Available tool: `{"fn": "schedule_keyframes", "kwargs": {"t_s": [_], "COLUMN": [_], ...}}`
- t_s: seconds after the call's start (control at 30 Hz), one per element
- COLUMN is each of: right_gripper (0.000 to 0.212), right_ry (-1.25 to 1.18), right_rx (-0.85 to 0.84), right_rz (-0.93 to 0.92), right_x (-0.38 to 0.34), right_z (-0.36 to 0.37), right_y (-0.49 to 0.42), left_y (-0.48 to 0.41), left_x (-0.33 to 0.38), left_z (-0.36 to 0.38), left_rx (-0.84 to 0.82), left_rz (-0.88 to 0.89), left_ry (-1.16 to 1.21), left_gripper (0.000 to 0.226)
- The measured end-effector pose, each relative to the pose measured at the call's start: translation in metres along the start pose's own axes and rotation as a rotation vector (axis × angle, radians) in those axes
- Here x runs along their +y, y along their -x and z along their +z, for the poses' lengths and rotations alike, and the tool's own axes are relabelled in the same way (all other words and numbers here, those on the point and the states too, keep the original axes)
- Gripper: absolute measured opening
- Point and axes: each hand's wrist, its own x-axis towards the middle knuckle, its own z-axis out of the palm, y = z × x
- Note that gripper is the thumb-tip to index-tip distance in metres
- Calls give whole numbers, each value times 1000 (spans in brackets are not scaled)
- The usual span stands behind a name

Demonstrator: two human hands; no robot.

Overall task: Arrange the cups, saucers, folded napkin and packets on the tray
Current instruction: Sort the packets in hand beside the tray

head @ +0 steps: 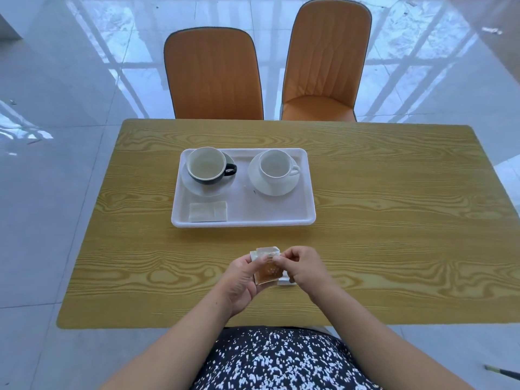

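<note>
A white tray (281, 212) sits mid-table. On it stand a black cup with a white inside (206, 167) on a saucer (197, 187) at the left, and a white cup (274, 167) on a white saucer (270, 187) at the right. A folded napkin (207, 211) lies in the tray's near left corner. Near the table's front edge my left hand (242, 280) holds a small stack of packets (267, 266), brown and white. My right hand (304, 266) pinches the top of the brown packet. Another white packet (284, 281) lies under my right hand.
The wooden table (394, 220) has two orange chairs (213, 74) (326, 60) at its far side. A glossy tiled floor surrounds it. A dark object (503, 371) lies on the floor at the lower right.
</note>
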Motion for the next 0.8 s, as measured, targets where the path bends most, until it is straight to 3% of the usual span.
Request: {"fn": "schedule_keyframes", "kwargs": {"t_s": [0.2,0.33,0.53,0.67,0.8], "right_gripper": [20,21,13,18,35], "right_ry": [150,259,51,317,668], "right_rx": [60,107,120,222,170], "right_rz": [-52,-70,42,94,179], "right_x": [3,7,12,27,33], "right_z": [13,19,0,-18,-9], "right_y": [-2,-3,-9,-20,-25], "left_y": [-1,-3,-1,2,6], "left_x": [-1,-5,2,9,12], "left_z": [5,3,1,-4,-5], "left_rx": [42,76,81,80,81], "left_rz": [21,31,27,32,24], "left_ry": [-23,-48,-18,-13,-11], "left_gripper": [19,16,20,24,25]}}
